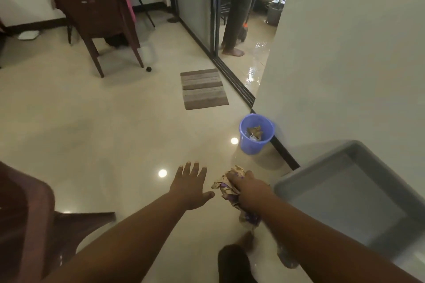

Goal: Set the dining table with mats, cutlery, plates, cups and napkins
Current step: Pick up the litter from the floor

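My right hand point(249, 188) is closed around a crumpled wad of patterned paper point(226, 185), beige with purple print, held out over the shiny tiled floor. My left hand point(190, 185) is stretched forward beside it, palm down, fingers spread, holding nothing. A blue plastic bin point(255, 143) stands on the floor a little ahead and to the right of my right hand, against the wall base, with crumpled brown and white waste inside. No mats, cutlery, plates or cups are in view.
A grey tray-like surface point(351, 190) fills the lower right. A dark chair point(27, 213) is at lower left, another chair point(96, 14) at upper left. A striped floor mat point(203, 89) lies by a sliding door, where another person's legs point(236, 18) stand on wet tiles.
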